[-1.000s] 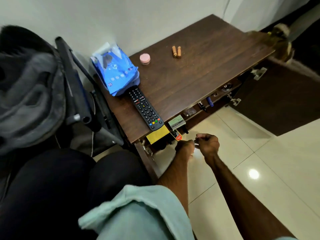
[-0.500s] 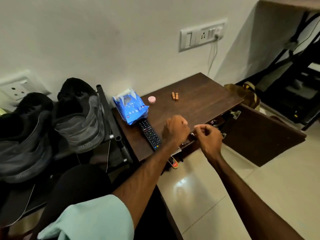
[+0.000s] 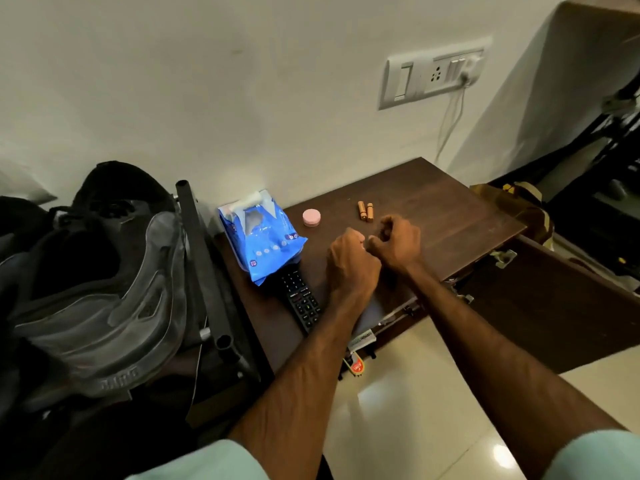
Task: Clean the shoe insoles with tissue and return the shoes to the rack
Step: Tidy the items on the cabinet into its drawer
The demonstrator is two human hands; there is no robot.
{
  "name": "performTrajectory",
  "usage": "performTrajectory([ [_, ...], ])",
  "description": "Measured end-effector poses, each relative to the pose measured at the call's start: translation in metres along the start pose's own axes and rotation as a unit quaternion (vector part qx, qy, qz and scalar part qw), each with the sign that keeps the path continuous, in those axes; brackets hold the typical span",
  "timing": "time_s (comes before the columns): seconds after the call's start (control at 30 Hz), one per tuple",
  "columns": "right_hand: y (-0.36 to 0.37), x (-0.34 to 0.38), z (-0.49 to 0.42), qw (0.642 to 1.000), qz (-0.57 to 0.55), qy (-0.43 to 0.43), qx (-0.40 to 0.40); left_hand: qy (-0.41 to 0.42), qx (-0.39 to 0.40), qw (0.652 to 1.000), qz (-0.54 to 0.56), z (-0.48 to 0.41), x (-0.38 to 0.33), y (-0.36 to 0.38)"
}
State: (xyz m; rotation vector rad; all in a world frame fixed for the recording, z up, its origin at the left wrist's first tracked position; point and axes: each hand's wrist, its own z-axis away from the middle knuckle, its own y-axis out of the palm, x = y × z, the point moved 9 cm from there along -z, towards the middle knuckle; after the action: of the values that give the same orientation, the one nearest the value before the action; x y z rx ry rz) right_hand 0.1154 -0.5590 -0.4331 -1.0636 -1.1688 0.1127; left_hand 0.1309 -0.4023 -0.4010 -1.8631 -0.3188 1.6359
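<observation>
Left hand and right hand both curled into fists, knuckles nearly touching, raised over the middle of the dark wooden bench; nothing seen in either grip. Blue tissue pack at the bench's rear left corner against the wall, a white sheet sticking out of its top, its lower end overlapping the black remote. Small pink round tin just right of the pack; two gold batteries side by side beyond the right hand. Grey and black shoe lying on the rack at left, dark opening turned toward the camera, just beside the bench's left edge, well apart from both hands. Cabinet door standing open below the bench at right. White switch panel on the wall above, a cable hanging from it. Glossy tiled floor beneath the forearms.
</observation>
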Motion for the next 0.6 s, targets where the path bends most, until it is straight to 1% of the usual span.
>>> performTrajectory([
  [0.07, -0.001, 0.009, -0.024, 0.999, 0.025, -0.023, 0.008, 0.014, -0.001, 1.000, 0.011, -0.009, -0.001, 0.005],
  [0.13, 0.003, 0.016, -0.051, 0.996, 0.064, -0.047, 0.029, 0.038, -0.018, 0.999, 0.022, -0.022, -0.003, 0.006],
  [0.23, 0.013, 0.027, -0.077, 0.981, 0.151, -0.101, 0.074, 0.060, -0.029, 0.998, 0.015, -0.039, -0.003, 0.009],
  [0.33, 0.012, 0.026, -0.082, 0.974, 0.176, -0.127, 0.068, 0.074, -0.040, 0.996, 0.008, -0.054, -0.002, 0.011],
  [0.43, 0.003, 0.009, -0.074, 0.977, 0.180, -0.107, 0.046, 0.078, -0.042, 0.996, -0.018, -0.070, 0.001, 0.015],
  [0.53, -0.013, -0.014, -0.059, 0.986, 0.147, -0.068, 0.032, 0.084, -0.038, 0.991, -0.096, -0.087, 0.000, 0.027],
  [0.6, -0.021, -0.028, -0.042, 0.993, 0.106, -0.044, 0.039, 0.087, -0.017, 0.986, -0.144, -0.095, -0.005, 0.038],
])
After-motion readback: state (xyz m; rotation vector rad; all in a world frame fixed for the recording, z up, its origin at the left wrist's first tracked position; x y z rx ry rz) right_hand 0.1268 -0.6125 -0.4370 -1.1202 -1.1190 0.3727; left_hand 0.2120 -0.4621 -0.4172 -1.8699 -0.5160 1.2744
